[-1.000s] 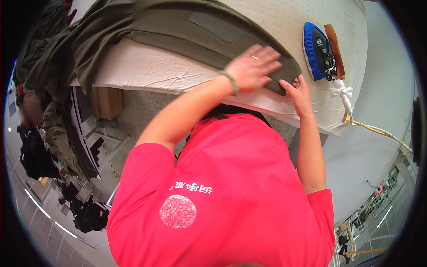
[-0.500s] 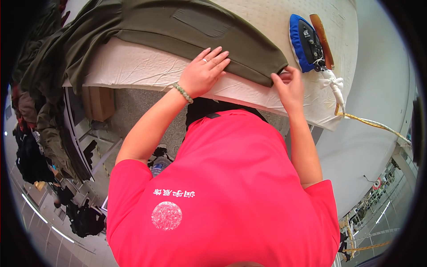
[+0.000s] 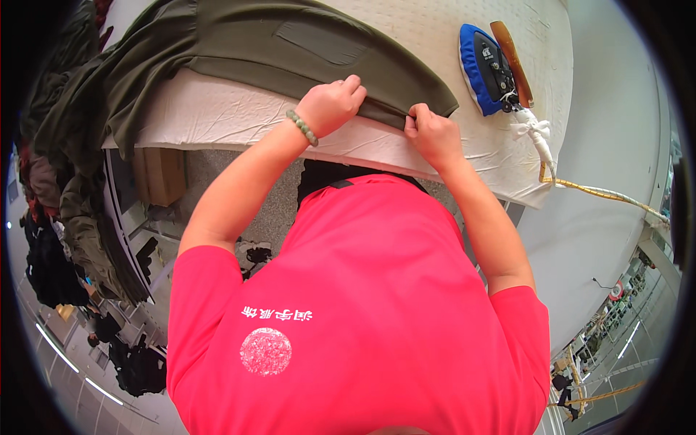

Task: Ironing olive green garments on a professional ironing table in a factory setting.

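Observation:
An olive-green garment (image 3: 254, 54) with a darker stitched patch (image 3: 321, 43) lies stretched over the padded ironing table (image 3: 217, 109), its narrow end toward the right. My left hand (image 3: 331, 107), with a beaded bracelet at the wrist, has its fingers curled closed on the garment's near edge. Near the narrow end, my right hand (image 3: 433, 136) pinches that same edge between thumb and fingers, close to the table's front. Some cloth under both hands is hidden by the fingers.
An iron (image 3: 487, 69) with a blue cover rests at the right, beside a curved wooden piece (image 3: 512, 64). Its wrapped cord (image 3: 536, 141) runs off to the right. More dark garments (image 3: 80, 196) hang at the left, and a cardboard box (image 3: 163, 176) stands below the table.
My left hand has gone from lying flat to gripping the near edge. My right hand has shifted left along the edge from the corner of the narrow end.

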The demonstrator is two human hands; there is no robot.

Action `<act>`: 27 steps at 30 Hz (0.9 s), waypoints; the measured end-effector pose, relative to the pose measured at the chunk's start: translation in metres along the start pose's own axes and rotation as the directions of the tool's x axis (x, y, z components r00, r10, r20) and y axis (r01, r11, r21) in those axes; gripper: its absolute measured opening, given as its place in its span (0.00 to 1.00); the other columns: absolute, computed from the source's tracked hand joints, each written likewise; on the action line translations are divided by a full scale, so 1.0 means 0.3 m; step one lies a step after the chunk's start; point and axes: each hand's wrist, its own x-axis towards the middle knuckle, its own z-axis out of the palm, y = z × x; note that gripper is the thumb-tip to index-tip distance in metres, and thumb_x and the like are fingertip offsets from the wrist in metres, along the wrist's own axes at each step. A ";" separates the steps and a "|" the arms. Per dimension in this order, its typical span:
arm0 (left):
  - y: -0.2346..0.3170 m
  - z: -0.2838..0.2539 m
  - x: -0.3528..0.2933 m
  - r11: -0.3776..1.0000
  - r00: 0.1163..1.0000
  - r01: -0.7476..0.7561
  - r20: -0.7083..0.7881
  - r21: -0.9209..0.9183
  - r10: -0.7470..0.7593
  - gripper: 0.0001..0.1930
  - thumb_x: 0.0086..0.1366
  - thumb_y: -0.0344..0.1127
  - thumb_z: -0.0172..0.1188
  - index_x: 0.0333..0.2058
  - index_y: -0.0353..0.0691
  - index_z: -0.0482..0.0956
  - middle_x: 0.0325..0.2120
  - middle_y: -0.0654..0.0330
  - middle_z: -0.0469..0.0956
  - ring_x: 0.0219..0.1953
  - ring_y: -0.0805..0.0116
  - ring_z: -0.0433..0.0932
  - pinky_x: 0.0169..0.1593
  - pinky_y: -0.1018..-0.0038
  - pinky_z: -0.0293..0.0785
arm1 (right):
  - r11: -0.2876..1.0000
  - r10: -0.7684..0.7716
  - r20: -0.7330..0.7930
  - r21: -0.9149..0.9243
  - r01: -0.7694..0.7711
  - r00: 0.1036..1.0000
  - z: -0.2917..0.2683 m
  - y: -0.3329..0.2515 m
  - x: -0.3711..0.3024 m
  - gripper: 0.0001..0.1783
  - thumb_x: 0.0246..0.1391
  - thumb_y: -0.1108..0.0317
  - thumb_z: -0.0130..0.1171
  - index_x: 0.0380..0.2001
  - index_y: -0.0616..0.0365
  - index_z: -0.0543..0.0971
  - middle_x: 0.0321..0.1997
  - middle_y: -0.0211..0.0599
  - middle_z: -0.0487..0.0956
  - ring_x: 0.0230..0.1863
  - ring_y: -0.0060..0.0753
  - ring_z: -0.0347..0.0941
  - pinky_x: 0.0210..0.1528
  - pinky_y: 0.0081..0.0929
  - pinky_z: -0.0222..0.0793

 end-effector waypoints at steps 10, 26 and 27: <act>-0.012 0.020 0.011 0.994 0.994 -0.056 -0.100 -0.092 0.047 0.04 0.56 0.31 0.58 0.32 0.43 0.76 0.31 0.61 0.73 0.31 0.69 0.80 0.28 0.76 0.78 | 1.000 0.011 0.025 -0.009 -0.010 1.000 -0.023 -0.021 0.015 0.06 0.54 0.70 0.63 0.31 0.52 0.74 0.23 0.34 0.80 0.24 0.39 0.80 0.24 0.36 0.75; 0.137 -0.020 -0.073 0.921 0.930 0.104 -0.291 -0.376 -0.224 0.12 0.58 0.34 0.65 0.41 0.41 0.79 0.40 0.61 0.77 0.45 0.62 0.77 0.52 0.63 0.70 | 0.995 -0.096 0.199 0.032 0.092 0.975 -0.105 -0.104 0.025 0.14 0.51 0.69 0.66 0.43 0.56 0.80 0.44 0.36 0.78 0.45 0.41 0.77 0.45 0.36 0.75; 0.128 -0.022 -0.078 0.922 0.928 0.101 -0.300 -0.373 -0.223 0.12 0.58 0.34 0.65 0.41 0.41 0.79 0.40 0.61 0.77 0.45 0.62 0.77 0.52 0.63 0.70 | 0.993 -0.117 0.151 0.049 0.111 0.982 -0.099 -0.112 0.039 0.16 0.51 0.68 0.66 0.44 0.56 0.80 0.46 0.37 0.78 0.46 0.42 0.77 0.46 0.37 0.74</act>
